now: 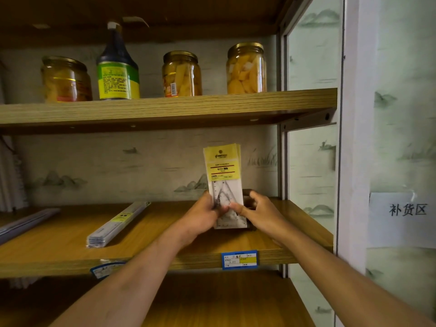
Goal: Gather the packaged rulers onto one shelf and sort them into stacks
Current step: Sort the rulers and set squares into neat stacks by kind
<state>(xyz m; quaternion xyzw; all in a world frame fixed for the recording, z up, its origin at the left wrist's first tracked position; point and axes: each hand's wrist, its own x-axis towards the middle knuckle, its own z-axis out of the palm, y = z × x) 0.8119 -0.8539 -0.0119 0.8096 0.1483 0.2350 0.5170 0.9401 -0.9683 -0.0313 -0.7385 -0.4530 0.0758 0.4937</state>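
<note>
both hands hold a bundle of packaged triangle rulers [224, 182] upright at centre frame, its bottom edge on the middle shelf [165, 244]. the left hand [204, 217] and right hand [256, 212] each have their grip clamped on the bundle's lower sides. a stack of long packaged rulers [118, 224] lies left of them on the same shelf.

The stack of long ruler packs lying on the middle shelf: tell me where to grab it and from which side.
Grip the stack of long ruler packs across its narrow width near the front end, coming from above and the front. It lies flat and angled, near end close to the shelf edge and free on both sides. Both the left hand and right hand hold the set-square packs.
</note>
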